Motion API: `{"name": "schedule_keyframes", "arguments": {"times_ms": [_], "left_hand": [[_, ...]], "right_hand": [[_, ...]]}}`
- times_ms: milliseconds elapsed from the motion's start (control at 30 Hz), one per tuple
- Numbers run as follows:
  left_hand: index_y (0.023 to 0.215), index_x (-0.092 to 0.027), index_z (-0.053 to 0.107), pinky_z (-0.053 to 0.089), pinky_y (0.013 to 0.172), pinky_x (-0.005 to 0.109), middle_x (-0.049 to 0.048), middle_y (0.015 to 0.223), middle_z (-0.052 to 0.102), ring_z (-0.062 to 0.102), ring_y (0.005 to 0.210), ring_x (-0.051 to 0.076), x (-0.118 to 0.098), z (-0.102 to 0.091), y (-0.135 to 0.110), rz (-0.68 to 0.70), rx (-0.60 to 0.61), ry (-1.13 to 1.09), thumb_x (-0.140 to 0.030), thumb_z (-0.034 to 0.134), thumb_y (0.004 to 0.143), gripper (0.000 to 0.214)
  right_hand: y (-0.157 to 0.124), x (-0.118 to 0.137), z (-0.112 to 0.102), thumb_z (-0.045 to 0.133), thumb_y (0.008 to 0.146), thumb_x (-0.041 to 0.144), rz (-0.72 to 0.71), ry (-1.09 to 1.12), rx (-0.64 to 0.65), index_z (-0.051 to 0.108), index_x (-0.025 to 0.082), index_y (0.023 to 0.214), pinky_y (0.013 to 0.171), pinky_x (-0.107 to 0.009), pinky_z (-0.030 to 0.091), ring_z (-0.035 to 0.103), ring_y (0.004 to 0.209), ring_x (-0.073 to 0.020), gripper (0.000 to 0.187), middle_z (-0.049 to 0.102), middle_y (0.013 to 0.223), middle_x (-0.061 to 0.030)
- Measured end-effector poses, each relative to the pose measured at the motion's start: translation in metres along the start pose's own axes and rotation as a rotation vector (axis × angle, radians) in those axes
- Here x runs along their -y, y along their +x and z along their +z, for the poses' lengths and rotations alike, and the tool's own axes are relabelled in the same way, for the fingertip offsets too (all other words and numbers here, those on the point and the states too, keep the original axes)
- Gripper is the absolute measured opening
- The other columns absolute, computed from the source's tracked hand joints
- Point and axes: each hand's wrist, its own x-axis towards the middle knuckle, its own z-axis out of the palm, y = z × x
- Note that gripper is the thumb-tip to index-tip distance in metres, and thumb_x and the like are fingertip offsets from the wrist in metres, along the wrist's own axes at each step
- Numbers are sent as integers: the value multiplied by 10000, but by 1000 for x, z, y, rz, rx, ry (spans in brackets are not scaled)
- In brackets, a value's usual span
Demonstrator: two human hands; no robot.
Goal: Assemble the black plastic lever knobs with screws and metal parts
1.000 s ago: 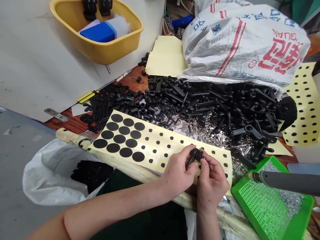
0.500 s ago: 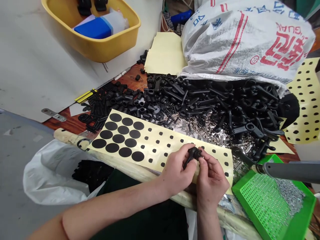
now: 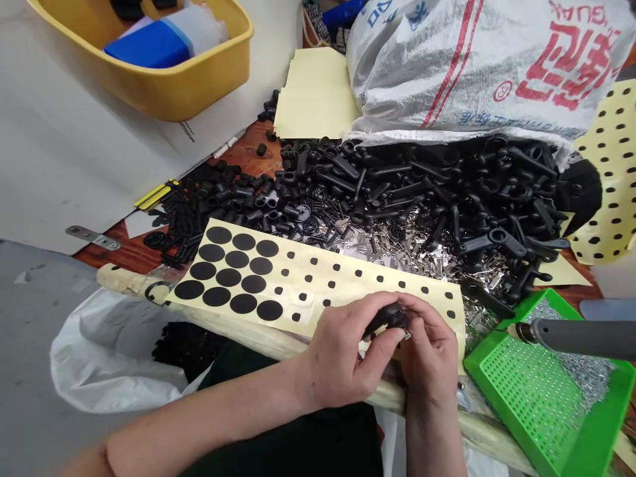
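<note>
Head: black part [image 3: 390, 317] within left grip [image 3: 342, 358]

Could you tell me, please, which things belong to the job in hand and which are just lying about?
In use: left hand, right hand, black part held by both, dot sheet beneath.
Lying about: yellow tub, sack, green tray, paper stack.

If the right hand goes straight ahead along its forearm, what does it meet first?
Probably the pale yellow sheet of black round stickers just beyond the right hand, though depth is unclear.
</note>
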Motion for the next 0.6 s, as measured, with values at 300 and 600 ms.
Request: {"name": "schedule_keyframes", "arguments": {"times_ms": [300,600], "left_hand": [[1210,-135,488,543,783,230,104,1080,698,689,914,169,0,3,-2,103,5,122,-105,511,850,361],[1109,-107,524,495,622,244,98,895,689,639,678,146,8,8,-2,-6,26,140,-138,464,866,252]], "right_hand": [[-5,-3,-4,694,785,308,4,-25,12,730,232,942,745,-248,548,687,809,-150,178,740,888,-30],[-5,5,4,642,817,282,-115,-206,-32,700,219,900,669,-236,534,655,755,-142,119,700,825,-17]]}}
